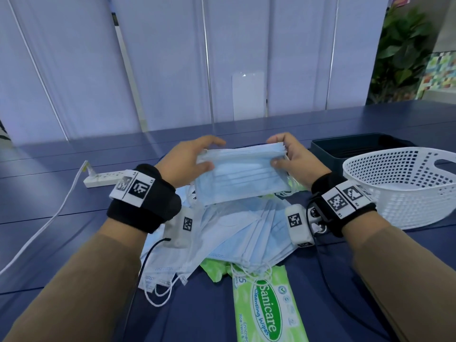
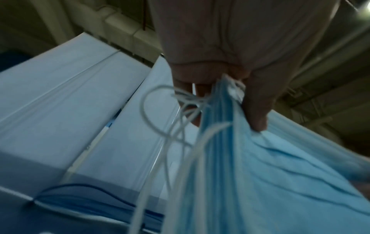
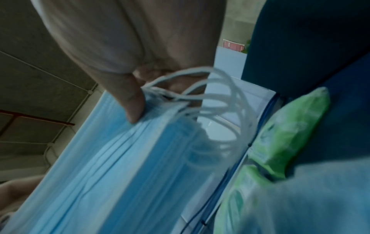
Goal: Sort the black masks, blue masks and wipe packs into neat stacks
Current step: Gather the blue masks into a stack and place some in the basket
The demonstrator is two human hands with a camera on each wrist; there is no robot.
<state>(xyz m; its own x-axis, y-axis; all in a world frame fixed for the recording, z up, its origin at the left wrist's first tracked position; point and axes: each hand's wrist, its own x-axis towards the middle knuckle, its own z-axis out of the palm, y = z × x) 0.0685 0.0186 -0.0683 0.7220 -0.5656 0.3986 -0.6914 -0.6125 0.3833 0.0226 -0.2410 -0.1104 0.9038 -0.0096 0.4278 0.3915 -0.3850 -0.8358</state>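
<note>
Held in mid-air above the dark blue surface (image 1: pixel 74 201): a squared-up stack of blue masks (image 1: pixel 240 177), pale blue, pleated, white ear loops (image 2: pixel 160 114) dangling at each short end. Left hand (image 1: pixel 187 160) pinching the stack's left end, thumb on top, fingers underneath. Right hand (image 1: pixel 294 156) gripping the right end the same way. Below, a loose heap of more blue masks (image 1: pixel 237 240) fanned untidily over green wipe packs (image 1: pixel 267 309), one labelled "Sanicare Cleansing Wipes". To the right, a white perforated basket (image 1: pixel 404 186); behind it a dark tray (image 1: pixel 355 146), contents hard to make out. To the left, a white power strip (image 1: pixel 104 177) with trailing cable. Behind, pale partition panels (image 1: pixel 160 58) and a leafy plant (image 1: pixel 404 50).
</note>
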